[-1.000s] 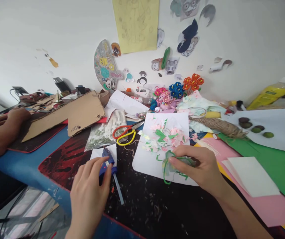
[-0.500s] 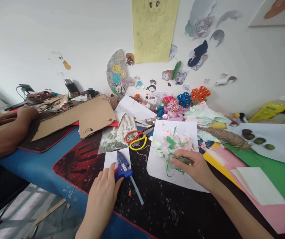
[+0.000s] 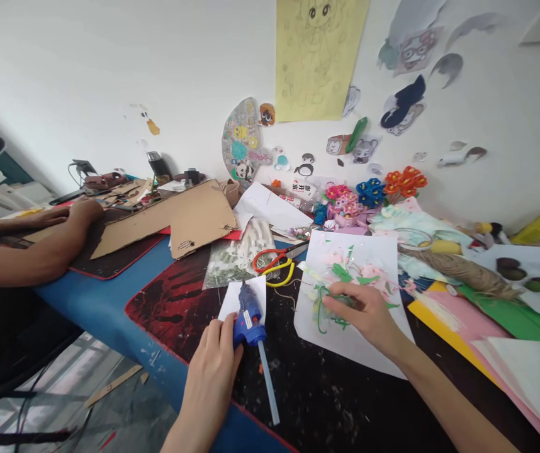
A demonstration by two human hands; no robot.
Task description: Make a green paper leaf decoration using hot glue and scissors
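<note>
My left hand (image 3: pixel 214 362) is wrapped round the handle of a blue hot glue gun (image 3: pixel 250 314), which lies on a small white paper on the dark mat. A clear glue stick (image 3: pixel 270 384) sticks out of its back end. Over a large white sheet (image 3: pixel 308 336), my right hand (image 3: pixel 371 311) pinches a thin curled green strip (image 3: pixel 320 314); its far part is hidden by my fingers. Pink and green scraps (image 3: pixel 343 272) lie on the sheet beyond that hand. Scissors (image 3: pixel 277 267) with one red and one yellow handle rest between the two papers.
Cardboard (image 3: pixel 170 220) and a plastic bag of white pieces (image 3: pixel 236 251) lie behind. Twine (image 3: pixel 459 267) and coloured paper sheets (image 3: pixel 459 333) are on the right. Pipe-cleaner-like flowers (image 3: pixel 369 192) stand by the wall. At left, another person's arm (image 3: pixel 57 242) rests on the table.
The view has turned left, so things sit further right in the picture. The glue gun is tilted slightly differently in my left hand. My right hand keeps its pinch on the green strip.
</note>
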